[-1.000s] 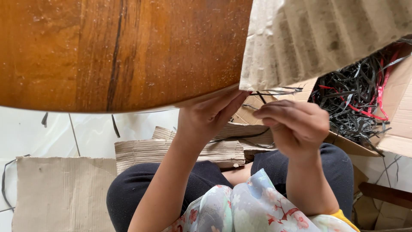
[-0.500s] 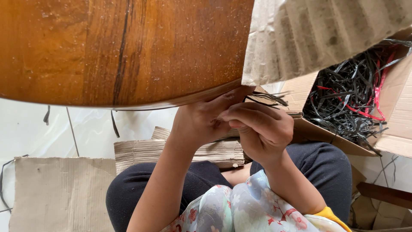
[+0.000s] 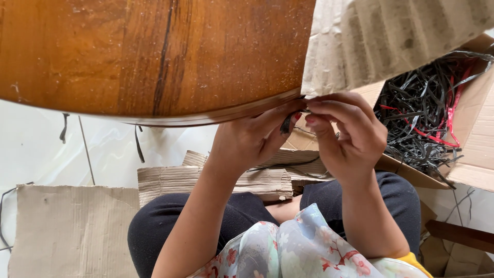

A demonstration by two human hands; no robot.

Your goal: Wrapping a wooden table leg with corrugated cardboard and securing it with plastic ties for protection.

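My left hand (image 3: 252,141) and my right hand (image 3: 347,134) meet at the near edge of a round brown wooden table (image 3: 154,56). Both pinch a thin black strip (image 3: 286,123) right where a sheet of corrugated cardboard (image 3: 391,36) hangs over the table's rim. The fingertips of the two hands touch each other. Most of the strip is hidden between the fingers.
An open cardboard box (image 3: 473,139) at the right holds a tangle of black and red strips (image 3: 427,118). Folded cardboard pieces (image 3: 206,180) lie on my lap and on the white floor (image 3: 67,231). A few loose black strips (image 3: 138,146) dangle under the table.
My right hand has moved left and up to join my left hand at the table's edge. The view has shifted a little.
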